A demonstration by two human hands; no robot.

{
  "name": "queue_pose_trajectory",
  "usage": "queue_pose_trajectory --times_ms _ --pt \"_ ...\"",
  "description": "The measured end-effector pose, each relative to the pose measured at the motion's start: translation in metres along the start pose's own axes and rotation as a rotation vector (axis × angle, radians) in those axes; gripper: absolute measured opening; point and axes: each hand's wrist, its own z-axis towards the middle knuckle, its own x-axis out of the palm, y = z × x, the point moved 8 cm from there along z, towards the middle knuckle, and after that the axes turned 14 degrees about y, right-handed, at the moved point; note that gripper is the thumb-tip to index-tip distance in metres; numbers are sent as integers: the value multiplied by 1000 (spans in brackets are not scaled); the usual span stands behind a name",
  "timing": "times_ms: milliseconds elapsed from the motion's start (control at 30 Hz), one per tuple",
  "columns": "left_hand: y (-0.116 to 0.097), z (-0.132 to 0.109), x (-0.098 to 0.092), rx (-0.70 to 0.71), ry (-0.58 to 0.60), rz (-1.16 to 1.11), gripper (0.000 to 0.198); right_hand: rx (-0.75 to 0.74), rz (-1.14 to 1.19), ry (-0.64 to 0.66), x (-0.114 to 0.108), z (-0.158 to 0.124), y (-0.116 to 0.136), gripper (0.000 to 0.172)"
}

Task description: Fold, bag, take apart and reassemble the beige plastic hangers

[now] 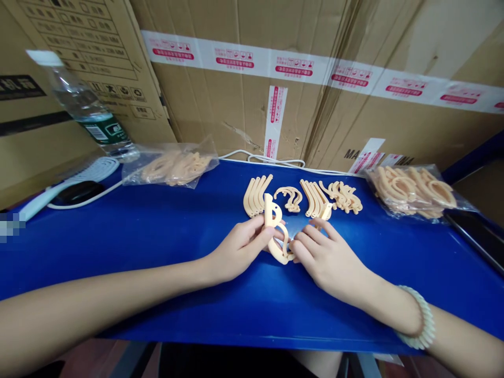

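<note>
My left hand (238, 249) pinches a cream plastic assembly of curved pieces (281, 254), between thumb and fingers, above the table's middle. It has a straight flat top, a rounded loop with a small hole, and a long curved lower arm. My right hand (328, 257) is closed at the lower right end of the same assembly, its fingertips curled and partly hidden. By the right index finger a cream piece (325, 211) stands out; whether it is held, I cannot tell. Just beyond lie curved arms (258, 195), hook-shaped pieces (290, 198), more arms (313, 198) and small wavy pieces (344, 197).
The blue tabletop (157, 231) backs onto cardboard boxes (220, 105). At left are a water bottle (104, 128), a bag of cream parts (173, 165), a white handheld object (79, 176) and a white cable (252, 156). At right, another bag (413, 191) sits beside a dark phone-like slab (478, 236).
</note>
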Motion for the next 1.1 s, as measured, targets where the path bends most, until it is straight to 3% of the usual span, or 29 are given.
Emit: queue_pose_trajectory --times_ms 133,267,367,467,567,667,833,1100 --pt "5 0 2 -27 7 -115 34 -17 -6 17 0 0 1 37" --pt "13 3 -4 -45 -25 -266 39 -62 -24 -61 -11 -5 -3 34" --pt "18 3 -11 -47 -80 -343 43 -18 68 -166 -22 -14 -31 26" --pt "17 4 -8 -38 -16 -332 42 105 238 -232 -26 -26 -81 13" --pt "15 4 -4 -32 25 -323 40 176 234 -140 -15 -33 -118 17" --pt "14 3 -5 -28 9 -325 41 184 288 -55 0 -36 -136 20" --pt "15 4 -5 -34 10 -319 41 132 467 13 20 -32 -138 20" --pt "15 3 -3 -65 4 -331 42 178 501 119 33 -35 -141 19"
